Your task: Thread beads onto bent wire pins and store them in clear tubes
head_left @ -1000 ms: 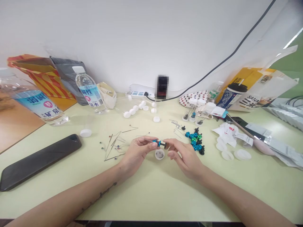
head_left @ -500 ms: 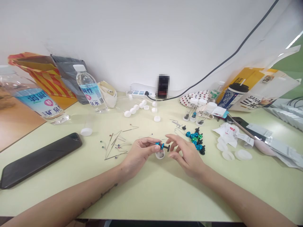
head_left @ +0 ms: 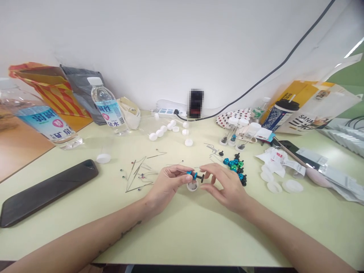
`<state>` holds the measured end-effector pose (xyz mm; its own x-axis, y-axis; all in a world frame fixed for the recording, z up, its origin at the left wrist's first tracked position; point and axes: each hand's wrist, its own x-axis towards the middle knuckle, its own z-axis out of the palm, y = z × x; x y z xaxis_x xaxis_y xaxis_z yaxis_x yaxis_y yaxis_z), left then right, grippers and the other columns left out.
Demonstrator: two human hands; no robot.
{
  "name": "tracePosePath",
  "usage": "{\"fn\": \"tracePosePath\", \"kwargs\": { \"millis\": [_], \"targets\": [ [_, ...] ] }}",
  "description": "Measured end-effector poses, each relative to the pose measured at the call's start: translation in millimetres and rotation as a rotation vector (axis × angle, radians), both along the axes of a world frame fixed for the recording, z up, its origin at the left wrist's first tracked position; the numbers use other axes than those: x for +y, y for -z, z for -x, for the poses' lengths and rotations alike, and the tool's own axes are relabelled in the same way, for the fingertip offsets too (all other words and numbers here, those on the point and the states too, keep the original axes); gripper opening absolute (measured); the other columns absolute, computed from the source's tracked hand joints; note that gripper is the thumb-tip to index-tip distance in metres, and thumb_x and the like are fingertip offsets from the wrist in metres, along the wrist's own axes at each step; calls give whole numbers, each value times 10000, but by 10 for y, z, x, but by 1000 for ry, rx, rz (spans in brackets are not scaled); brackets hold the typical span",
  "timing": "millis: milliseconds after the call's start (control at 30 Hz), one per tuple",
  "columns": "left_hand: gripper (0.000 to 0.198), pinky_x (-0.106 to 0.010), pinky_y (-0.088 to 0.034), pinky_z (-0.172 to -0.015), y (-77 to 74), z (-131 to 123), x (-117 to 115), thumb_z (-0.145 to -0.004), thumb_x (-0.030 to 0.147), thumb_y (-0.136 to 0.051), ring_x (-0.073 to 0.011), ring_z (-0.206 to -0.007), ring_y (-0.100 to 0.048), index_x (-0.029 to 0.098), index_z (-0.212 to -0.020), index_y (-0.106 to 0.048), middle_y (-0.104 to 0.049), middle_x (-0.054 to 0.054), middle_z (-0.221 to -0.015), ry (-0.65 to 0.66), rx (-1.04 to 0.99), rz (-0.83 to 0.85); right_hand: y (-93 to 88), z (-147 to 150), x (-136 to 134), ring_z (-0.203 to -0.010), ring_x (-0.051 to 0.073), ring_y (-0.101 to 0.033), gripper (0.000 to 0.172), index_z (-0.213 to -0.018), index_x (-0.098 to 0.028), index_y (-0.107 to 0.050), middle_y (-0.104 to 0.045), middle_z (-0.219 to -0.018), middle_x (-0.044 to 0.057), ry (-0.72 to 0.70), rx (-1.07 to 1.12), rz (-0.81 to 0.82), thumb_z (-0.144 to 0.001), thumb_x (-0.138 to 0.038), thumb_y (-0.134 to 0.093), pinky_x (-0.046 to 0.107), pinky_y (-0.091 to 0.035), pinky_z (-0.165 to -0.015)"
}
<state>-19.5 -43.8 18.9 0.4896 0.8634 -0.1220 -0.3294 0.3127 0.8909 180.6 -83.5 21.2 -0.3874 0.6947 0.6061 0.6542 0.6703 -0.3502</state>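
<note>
Okay, left hand (head_left: 167, 185) pinches a wire pin (head_left: 194, 175) strung with blue beads and a black end piece, held above a white bottle cap (head_left: 192, 185). Right hand (head_left: 227, 185) open, fingers (head_left: 205, 167) just beside the pin, not gripping. Loose beads (head_left: 234, 165) and bare pins (head_left: 139, 175) lie either side on the bench (head_left: 182, 235).

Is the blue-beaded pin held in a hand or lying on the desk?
Held: the left hand pinches the thin metal pin with blue beads and a black end between thumb and fingertips.
</note>
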Motion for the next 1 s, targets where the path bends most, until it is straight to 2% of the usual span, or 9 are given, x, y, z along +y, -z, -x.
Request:
{"fn": "tracePosePath", "kwargs": {
  "millis": [100, 200, 300, 400, 467, 633, 800, 900, 1000],
  "targets": [
    [127, -231, -475, -759, 3, 1, 7, -703, 175, -769, -118, -734, -654, 187, -826, -741, -740, -12, -789, 12, -24, 4, 32, 13, 0, -838, 167, -643, 240, -1147, -212, -523, -662, -1031, 88, 0, -69, -76, -907, -227, -535, 265, -474, -648],
    [116, -218, -473, -763, 6, -1, 3, -704, 172, -769, -113, -742, -655, 183, -817, -743, -742, -14, -787, 26, -12, -10, 38, 18, -12, -722, 154, -652, 178, -1094, -222, -527, -692, -869, 48, -9, -55, -98, -919, -199, -501, 260, -467, -588],
    [128, -216, -474, -761, 13, 1, -2, -700, 173, -773, -115, -749, -660, 183, -824, -743, -745, -19, -808, 32, 1, -16, 28, -4, -23, -603, 147, -638, 318, -1243, -209, -425, -681, -744, 16, -22, -13, -89, -930, -225, -480, 274, -488, -578],
    [138, -217, -476, -762, 12, 9, 5, -701, 180, -775, -118, -750, -666, 184, -836, -741, -744, -19, -809, 15, 1, -6, 42, -36, -19, -591, 131, -621, 540, -1381, -232, -247, -685, -920, 56, -12, 51, -85, -910, -236, -512, 277, -504, -569],
    [134, -212, -477, -758, 0, 13, 13, -700, 187, -777, -112, -740, -665, 185, -829, -741, -741, -12, -793, 3, -10, 6, 65, -48, -1, -700, 140, -643, 607, -1379, -266, -245, -654, -1064, 84, -7, 29, -152, -873, -212, -576, 273, -514, -590],
    [131, -202, -477, -748, -18, 9, 21, -696, 183, -781, -103, -741, -655, 182, -820, -738, -729, 1, -754, 3, -20, 8, 82, -30, 52, -920, 163, -642, 481, -1297, -202, -394, -666, -1040, 80, -79, -146, -428, -859, -78, -549, 287, -523, -716],
    [149, -228, -471, -789, 31, 5, 17, -698, 181, -779, -123, -779, -656, 172, -839, -733, -739, -21, -816, 18, 6, 9, -5, -20, 53, -703, 143, -647, 407, -1289, -141, -393, -688, -831, 51, 1, -130, -353, -907, -186, -527, 264, -505, -615],
    [143, -230, -469, -780, 31, 7, 21, -707, 178, -772, -121, -770, -654, 171, -844, -732, -737, -19, -816, 18, -2, 11, -31, -30, 60, -791, 169, -661, 430, -1271, -137, -415, -694, -938, 93, -1, -163, -359, -899, -291, -565, 292, -519, -674],
    [126, -217, -468, -767, 7, 9, 26, -704, 176, -774, -112, -755, -651, 173, -823, -732, -734, -5, -782, 8, -20, 13, -31, -29, 61, -911, 183, -651, 363, -1214, -150, -468, -688, -1013, 101, -37, -247, -425, -879, -220, -590, 305, -512, -751]
  ]
}}
